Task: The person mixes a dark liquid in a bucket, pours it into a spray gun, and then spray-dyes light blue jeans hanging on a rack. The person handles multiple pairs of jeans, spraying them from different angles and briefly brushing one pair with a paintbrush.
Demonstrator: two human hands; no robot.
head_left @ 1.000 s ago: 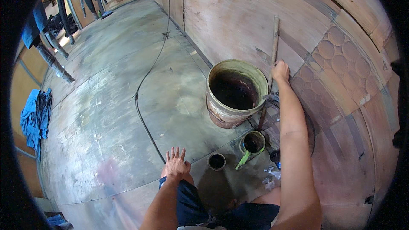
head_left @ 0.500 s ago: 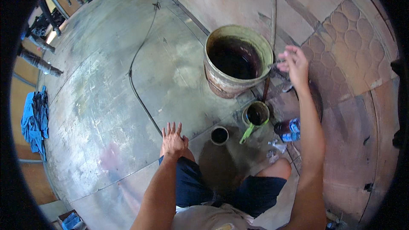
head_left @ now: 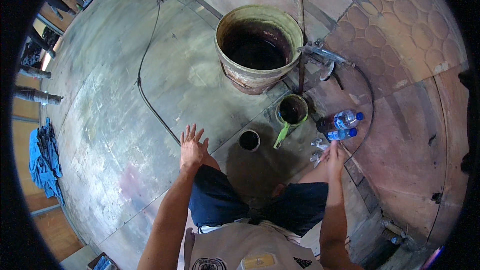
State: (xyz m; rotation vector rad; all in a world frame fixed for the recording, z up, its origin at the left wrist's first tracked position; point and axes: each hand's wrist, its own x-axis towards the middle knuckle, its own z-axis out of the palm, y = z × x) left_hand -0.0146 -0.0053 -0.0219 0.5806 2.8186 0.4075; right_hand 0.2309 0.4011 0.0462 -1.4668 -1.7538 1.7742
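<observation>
My left hand (head_left: 191, 146) rests on my left knee, fingers spread and holding nothing. Beside my right knee is my right hand (head_left: 334, 157), its fingers curled together; whatever may be in them is hidden. Two clear plastic bottles with blue caps, one lying nearer (head_left: 341, 135) and one farther (head_left: 345, 119), are just beyond that hand, and crumpled clear plastic (head_left: 318, 144) is to its left. A spray gun (head_left: 326, 55) with a black hose sits at the right rim of a large stained bucket (head_left: 231, 59), which has dark liquid inside.
Between my knees and the bucket stand a small cup (head_left: 249, 140) of dark liquid and a pot with a green-handled brush (head_left: 282, 135). A dark cable (head_left: 143, 95) crosses the floor on the left. Blue cloth (head_left: 44, 157) and other people's legs (head_left: 37, 95) are farther left.
My right hand has come away from the spray gun by the bucket rim and down to beside my right knee. My left hand has stayed on the left knee. The view has shifted.
</observation>
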